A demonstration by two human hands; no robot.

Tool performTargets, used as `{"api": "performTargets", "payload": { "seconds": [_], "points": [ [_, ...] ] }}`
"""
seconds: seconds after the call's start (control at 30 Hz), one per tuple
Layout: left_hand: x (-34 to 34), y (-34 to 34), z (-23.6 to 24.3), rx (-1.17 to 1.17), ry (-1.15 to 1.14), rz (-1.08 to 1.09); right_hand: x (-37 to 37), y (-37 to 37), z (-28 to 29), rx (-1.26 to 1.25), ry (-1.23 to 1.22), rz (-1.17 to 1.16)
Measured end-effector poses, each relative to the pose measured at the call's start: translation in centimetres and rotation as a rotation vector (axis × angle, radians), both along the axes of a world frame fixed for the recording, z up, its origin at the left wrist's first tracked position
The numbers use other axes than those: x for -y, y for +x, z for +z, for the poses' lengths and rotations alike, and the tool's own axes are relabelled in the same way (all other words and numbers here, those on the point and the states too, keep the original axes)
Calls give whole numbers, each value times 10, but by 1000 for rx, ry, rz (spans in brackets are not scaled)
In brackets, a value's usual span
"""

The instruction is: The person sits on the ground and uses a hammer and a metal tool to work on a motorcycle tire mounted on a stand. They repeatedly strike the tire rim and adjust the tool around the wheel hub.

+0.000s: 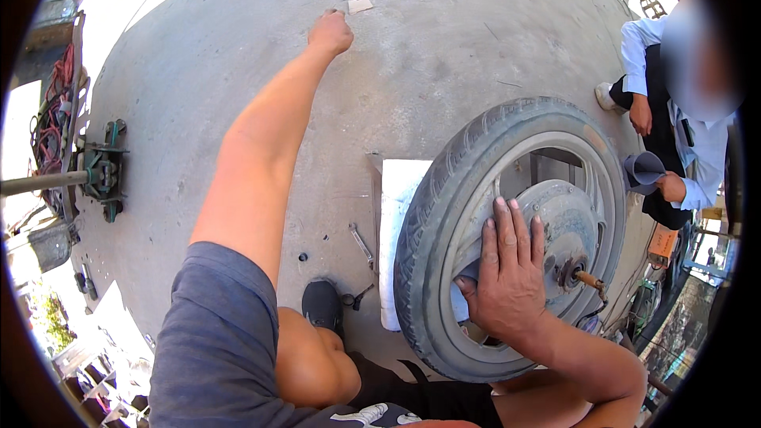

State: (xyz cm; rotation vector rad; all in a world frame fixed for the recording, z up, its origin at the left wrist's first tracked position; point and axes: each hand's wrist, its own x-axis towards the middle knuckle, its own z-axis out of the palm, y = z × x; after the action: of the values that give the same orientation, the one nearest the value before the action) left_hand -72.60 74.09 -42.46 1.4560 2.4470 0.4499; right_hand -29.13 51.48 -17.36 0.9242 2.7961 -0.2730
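Note:
My left arm stretches far forward over the floor. My left hand (331, 32) is closed with its fingers curled; whatever may be inside is hidden. Just beyond it, two small pale flat pieces (360, 5) lie close together on the concrete. My right hand (511, 281) rests on the wheel (432, 214), fingers flat across the spokes beside the hub, gripping nothing. The wheel has a worn black tyre, a grey rim and a round hub cover (559, 210). A rusty axle (588, 278) sticks out from the hub. The wheel leans upright in front of my lap.
Behind the wheel stands a white block (390, 238). A wrench (361, 243) lies on the floor beside it. A green wheeled jack (103, 170) is at the left. At the right, a seated person (662, 111) holds a dark curled sheet (644, 172).

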Motion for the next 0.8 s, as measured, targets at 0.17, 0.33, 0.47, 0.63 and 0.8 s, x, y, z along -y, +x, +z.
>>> {"api": "performTargets", "payload": {
  "seconds": [0.17, 0.33, 0.47, 0.63, 0.8],
  "points": [
    [-83, -60, -65, -113, 43, -46, -41, -31, -20, 22, -7, -7],
    [-138, -94, -102, -144, 46, -50, -71, -51, -35, 63, -17, -16],
    [-163, -131, -151, -283, 152, -153, -86, -55, -41, 59, -81, -5],
    [-182, -110, -129, -207, 60, -207, -95, -59, -48, 54, -60, -39],
    [-175, -108, -132, -317, 170, -222, -104, -50, -50, 24, -97, -39]
  ]
}}
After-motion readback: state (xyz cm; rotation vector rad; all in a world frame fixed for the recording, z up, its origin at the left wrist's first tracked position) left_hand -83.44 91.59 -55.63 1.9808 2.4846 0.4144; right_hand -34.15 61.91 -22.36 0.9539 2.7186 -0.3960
